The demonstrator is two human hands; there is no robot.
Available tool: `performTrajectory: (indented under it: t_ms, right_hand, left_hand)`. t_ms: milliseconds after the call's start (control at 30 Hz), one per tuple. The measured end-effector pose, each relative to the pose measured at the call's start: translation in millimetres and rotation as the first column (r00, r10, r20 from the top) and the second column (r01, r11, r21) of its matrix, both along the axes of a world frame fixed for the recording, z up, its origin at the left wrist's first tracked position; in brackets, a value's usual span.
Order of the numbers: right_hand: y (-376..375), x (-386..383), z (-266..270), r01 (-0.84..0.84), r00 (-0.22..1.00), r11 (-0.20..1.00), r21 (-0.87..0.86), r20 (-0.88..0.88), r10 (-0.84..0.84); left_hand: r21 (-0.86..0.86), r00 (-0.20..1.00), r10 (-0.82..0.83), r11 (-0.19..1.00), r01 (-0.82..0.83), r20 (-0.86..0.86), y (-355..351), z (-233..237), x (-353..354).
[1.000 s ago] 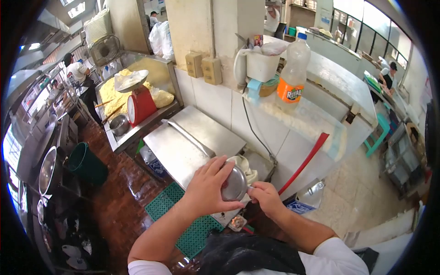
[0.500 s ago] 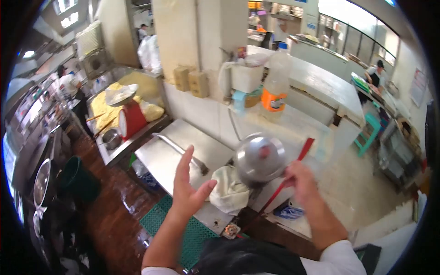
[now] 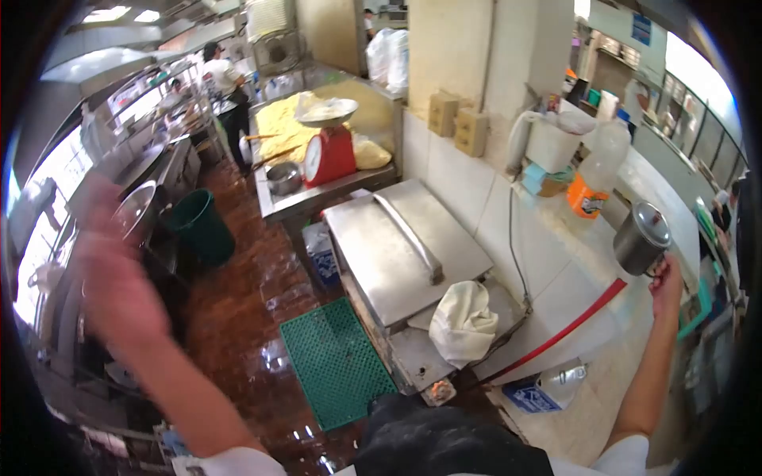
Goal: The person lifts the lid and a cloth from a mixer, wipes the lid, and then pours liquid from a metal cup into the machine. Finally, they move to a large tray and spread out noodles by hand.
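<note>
Right hand [image 3: 668, 284] had moved the lidded pot [image 3: 636, 244] out right of the bottle [image 3: 588, 197], fingers clenched on it, so just 1 hand bore it; left hand [image 3: 121, 278] had swung away, too blurred to read its fingers.

Lighting: bright indoor daylight, whitest at the windows [image 3: 48, 238] along the left edge and the pane [image 3: 702, 67] at upper right, both washed out, with two lit ceiling panels [image 3: 108, 14] at upper left; glare in soft patches on the steel cover [image 3: 405, 238] at center and in small glints on the wet floor [image 3: 274, 357], dim under the lower-left counters. Quality: wide round view, black corners, edges bowed; left hand [image 3: 119, 270] smeared by motion, lidded steel mug [image 3: 639, 240] fairly crisp, far background soft.
</note>
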State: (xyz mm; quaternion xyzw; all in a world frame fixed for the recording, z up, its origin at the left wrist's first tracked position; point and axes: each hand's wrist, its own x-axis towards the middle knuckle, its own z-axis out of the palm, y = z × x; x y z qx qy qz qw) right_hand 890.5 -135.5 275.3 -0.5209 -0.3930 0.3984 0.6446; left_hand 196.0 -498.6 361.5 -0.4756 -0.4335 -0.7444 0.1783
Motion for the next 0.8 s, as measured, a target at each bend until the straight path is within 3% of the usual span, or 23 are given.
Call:
performTrajectory:
  t_ms: [33,67,100,133,167,267,400,633,733,800]
  right_hand:
    - [9,-1,-3,-0.023,1.0,1.0,-0.008,0.007,0.023]
    - [18,0,-7,-0.04,0.999,0.999,-0.013,-0.003,0.04]
    - [25,-1,-10,-0.052,0.999,0.998,-0.018,-0.011,0.052]
    - [30,-3,-14,-0.063,0.998,0.998,-0.026,-0.001,0.063]
    - [37,-6,-19,-0.064,0.998,0.997,-0.039,-0.011,0.063]
    - [55,-10,-34,-0.07,0.997,0.994,-0.086,-0.039,0.067]
    - [58,-18,-44,-0.093,0.994,0.991,-0.095,-0.069,0.087]
    - [62,-15,-68,-0.03,0.998,0.992,-0.12,-0.063,0.023]
    - [62,-3,-65,-0.041,0.999,0.999,-0.003,0.022,0.042]
    - [52,-13,-59,0.063,0.986,0.998,0.002,0.152,-0.063]
  left_hand:
    - [-0.085,0.947,0.312,0.944,-0.319,-0.081,-70,26,-48]
    - [0.116,0.997,-0.004,0.993,0.013,-0.078,-68,86,21]
    - [0.281,0.935,-0.323,0.893,0.352,-0.147,-66,147,90]
    - [0.189,0.895,-0.35,0.893,0.408,-0.278,-72,169,112]
    - [0.059,0.879,-0.288,0.941,0.334,-0.38,-84,179,124]
    - [-0.166,0.846,-0.159,0.982,0.085,-0.51,-86,181,152]
    - [-0.248,0.832,-0.102,0.968,-0.044,-0.545,-82,180,163]
    - [-0.3,0.816,-0.075,0.946,-0.123,-0.573,-80,178,172]
    - [-0.317,0.808,-0.075,0.938,-0.142,-0.584,-80,177,175]
    - [-0.311,0.818,-0.074,0.941,-0.132,-0.57,-82,175,176]
